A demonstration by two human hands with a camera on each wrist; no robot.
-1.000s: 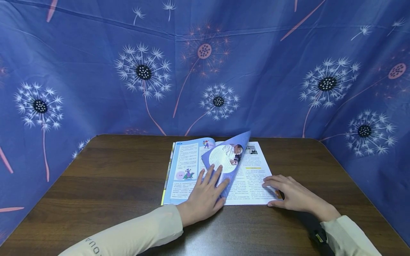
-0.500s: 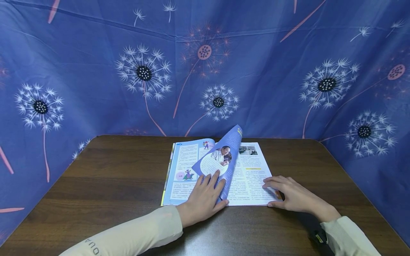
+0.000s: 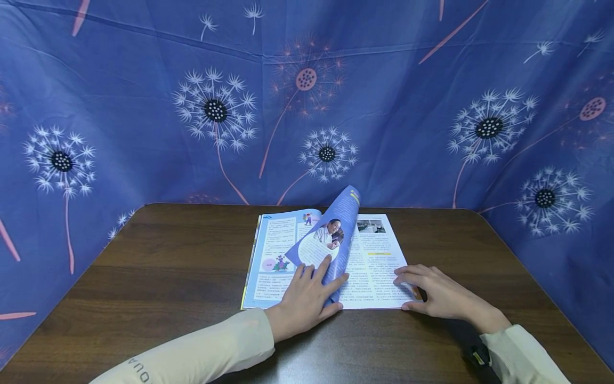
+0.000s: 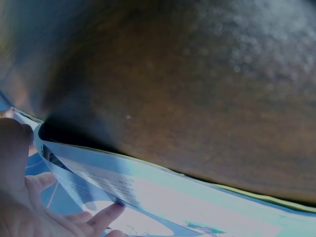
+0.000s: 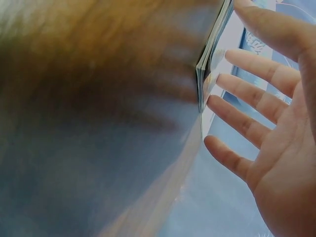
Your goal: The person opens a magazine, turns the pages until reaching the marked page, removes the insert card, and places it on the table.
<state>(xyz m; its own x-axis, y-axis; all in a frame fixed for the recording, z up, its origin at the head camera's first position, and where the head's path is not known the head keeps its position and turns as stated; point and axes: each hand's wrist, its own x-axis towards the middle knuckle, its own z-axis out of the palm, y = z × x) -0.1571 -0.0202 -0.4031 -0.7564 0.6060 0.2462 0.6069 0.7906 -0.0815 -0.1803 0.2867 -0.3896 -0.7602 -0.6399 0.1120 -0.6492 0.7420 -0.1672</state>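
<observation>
Magazine [image 3: 374, 280] partly under left grip [image 3: 307, 300], right grip [image 3: 443, 293] at corner

Head view: even, moderate light, fairly crisp; soft sheen on the surface [image 3: 168, 277] in front of the magazine [image 3: 374, 277]. Left wrist view: magazine pale, partly washed out; surface beside it blurred, grainy glints well away from it. Right wrist view: surface badly out of focus, soft dark streaks reaching out from the magazine's edge.

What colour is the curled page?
The curled page is violet-blue with a white circle, clearest in the head view.
</observation>
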